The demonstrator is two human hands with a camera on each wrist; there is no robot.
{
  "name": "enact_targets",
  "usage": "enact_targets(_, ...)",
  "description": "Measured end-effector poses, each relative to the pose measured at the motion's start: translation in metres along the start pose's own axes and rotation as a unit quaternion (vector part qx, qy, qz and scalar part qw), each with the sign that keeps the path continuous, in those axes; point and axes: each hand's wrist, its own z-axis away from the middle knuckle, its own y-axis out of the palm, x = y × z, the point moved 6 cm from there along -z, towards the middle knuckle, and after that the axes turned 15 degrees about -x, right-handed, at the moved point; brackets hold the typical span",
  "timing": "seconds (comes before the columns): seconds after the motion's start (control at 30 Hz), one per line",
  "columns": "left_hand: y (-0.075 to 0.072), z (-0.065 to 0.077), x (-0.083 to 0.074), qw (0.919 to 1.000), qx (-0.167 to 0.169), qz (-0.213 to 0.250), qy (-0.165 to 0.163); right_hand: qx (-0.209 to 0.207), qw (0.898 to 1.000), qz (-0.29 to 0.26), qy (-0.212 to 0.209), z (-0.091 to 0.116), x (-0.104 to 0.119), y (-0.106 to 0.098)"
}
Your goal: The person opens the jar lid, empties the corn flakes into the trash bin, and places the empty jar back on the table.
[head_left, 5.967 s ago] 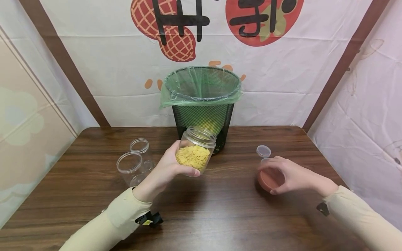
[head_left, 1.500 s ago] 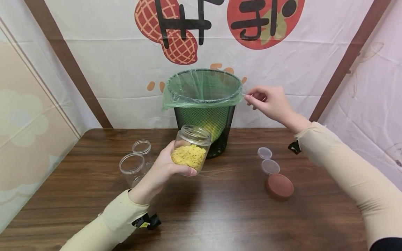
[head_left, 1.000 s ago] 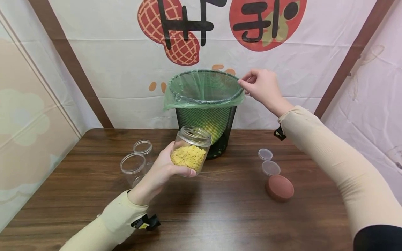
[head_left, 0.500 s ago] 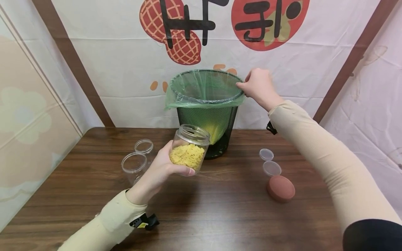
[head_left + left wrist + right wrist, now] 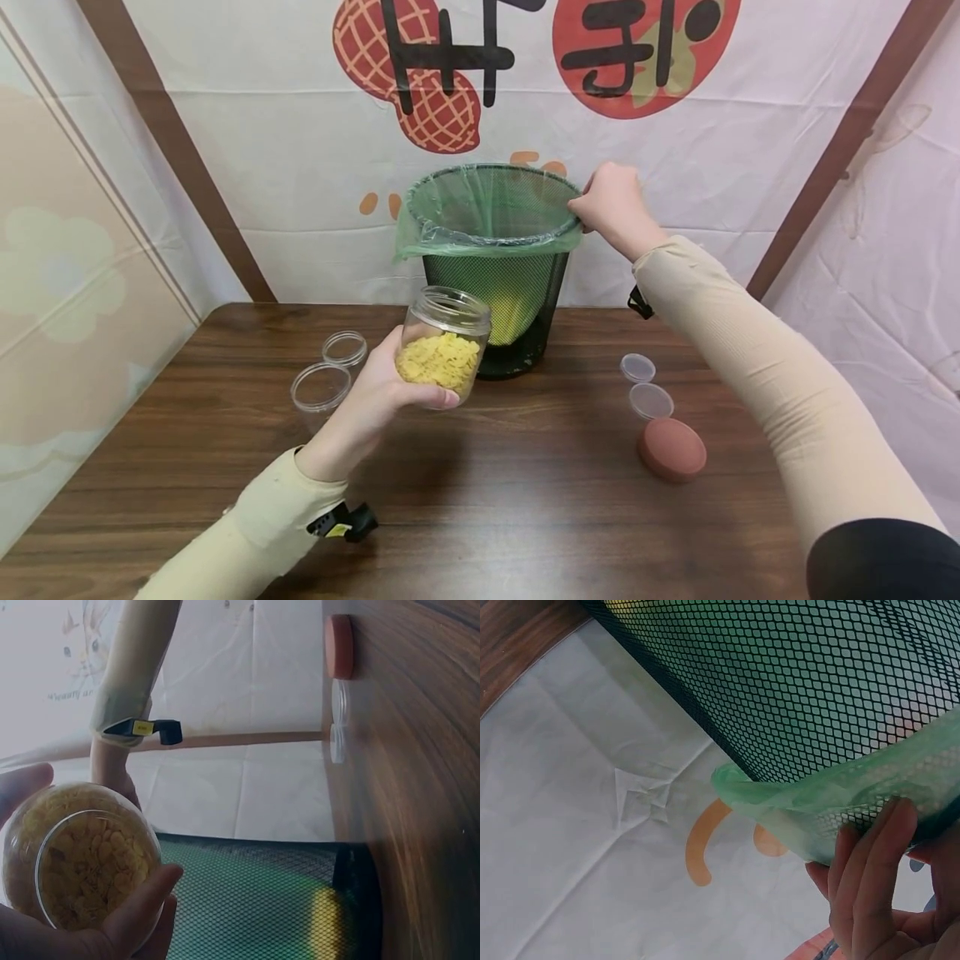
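Note:
My left hand (image 5: 375, 393) grips a clear plastic jar (image 5: 450, 310) partly filled with yellow flakes (image 5: 438, 362). The jar has no lid on and leans to the right, its mouth up, above the table in front of the bin. From below, the left wrist view shows the jar's round base (image 5: 94, 862) with fingers around it. My right hand (image 5: 618, 208) grips the right rim of a black mesh trash bin (image 5: 491, 279) lined with a green bag (image 5: 487, 245). In the right wrist view, its fingers (image 5: 870, 877) lie against the bag's folded-over edge (image 5: 810, 799). Something yellow shows through the mesh low in the bin.
Two open clear jars, a nearer one (image 5: 318, 398) and a farther one (image 5: 345, 343), stand on the left, partly behind my left arm. Two clear lids (image 5: 637, 367) and a reddish-brown lid (image 5: 672, 450) lie on the right of the wooden table (image 5: 525, 500). Printed cloth (image 5: 300, 175) hangs behind.
My right hand has let go of the reddish-brown lid, gone up to the bin and taken hold of its rim. Lately my left hand has shifted the jar slightly up and left.

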Motion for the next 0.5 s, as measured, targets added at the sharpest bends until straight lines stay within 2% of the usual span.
enact_targets(0.23, -0.007, -0.003, -0.009, 0.9998, -0.017, 0.007, 0.002, -0.013, 1.0, 0.011, -0.007, -0.002, 0.001, 0.002)
enact_targets(0.4, -0.014, -0.007, -0.026, 0.9995, -0.024, 0.017, 0.009, -0.016, 1.0, 0.007, -0.003, -0.003, 0.001, 0.002)
enact_targets(0.5, -0.02, -0.012, -0.038, 0.9992, -0.034, 0.006, 0.022, -0.017, 1.0, 0.007, -0.003, -0.003, 0.001, 0.003)
